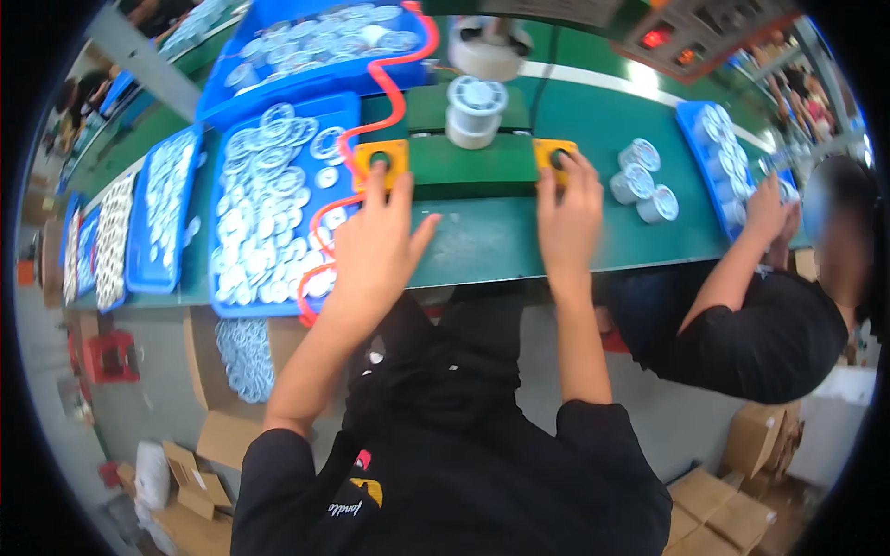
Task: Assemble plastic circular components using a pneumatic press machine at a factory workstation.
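My left hand (375, 246) reaches to the left yellow button plate (397, 159), its fingers stretched over the black button and its thumb spread. At the right yellow button plate (545, 148), my right hand (570, 218) rests its extended fingertips on or just at the button; neither hand holds anything. Between them, a white round plastic part (475, 109) stands upright on the green machine base (473, 165). Directly above it is the white press head (489, 51), apart from the part as far as I can see. A red coiled hose (389, 83) runs down beside my left hand.
Left of me, a blue tray (348, 109) holds many white rings and discs, with another blue bin (218, 107) behind it. Several white round parts (633, 183) stand right of the machine. A co-worker (760, 306) sits at the right by a blue tray (709, 171) of similar parts.
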A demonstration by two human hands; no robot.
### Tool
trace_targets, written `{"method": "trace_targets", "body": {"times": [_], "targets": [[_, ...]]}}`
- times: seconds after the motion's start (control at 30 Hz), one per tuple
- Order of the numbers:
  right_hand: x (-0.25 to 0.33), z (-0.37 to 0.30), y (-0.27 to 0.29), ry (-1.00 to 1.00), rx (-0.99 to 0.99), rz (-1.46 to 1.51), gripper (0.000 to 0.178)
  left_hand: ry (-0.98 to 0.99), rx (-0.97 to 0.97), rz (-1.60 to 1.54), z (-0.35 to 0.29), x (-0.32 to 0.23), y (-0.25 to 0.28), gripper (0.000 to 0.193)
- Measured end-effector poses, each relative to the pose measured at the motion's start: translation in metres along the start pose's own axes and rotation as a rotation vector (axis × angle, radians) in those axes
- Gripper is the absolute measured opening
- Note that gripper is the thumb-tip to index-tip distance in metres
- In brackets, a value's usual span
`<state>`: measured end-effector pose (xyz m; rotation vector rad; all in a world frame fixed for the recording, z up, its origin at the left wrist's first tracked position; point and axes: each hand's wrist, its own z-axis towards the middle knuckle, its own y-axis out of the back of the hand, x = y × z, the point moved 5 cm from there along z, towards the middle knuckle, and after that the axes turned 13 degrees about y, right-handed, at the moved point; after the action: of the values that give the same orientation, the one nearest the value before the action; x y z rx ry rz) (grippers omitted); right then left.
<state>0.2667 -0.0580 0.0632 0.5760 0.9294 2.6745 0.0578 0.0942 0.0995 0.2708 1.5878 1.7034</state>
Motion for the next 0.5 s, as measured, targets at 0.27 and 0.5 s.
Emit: {"method": "trace_targets", "body": {"times": [0.27, 0.5], "targets": [[-0.006, 0.024, 0.022, 0.028, 0.054, -0.077, 0.015, -0.024, 0.062, 0.167, 0.027, -0.001, 0.007, 0.051], [-0.088, 0.0, 0.063, -0.137, 0.194, -0.343, 0.025, -0.062, 0.108, -0.469, -0.028, -0.023, 0.031, 0.044]]}}
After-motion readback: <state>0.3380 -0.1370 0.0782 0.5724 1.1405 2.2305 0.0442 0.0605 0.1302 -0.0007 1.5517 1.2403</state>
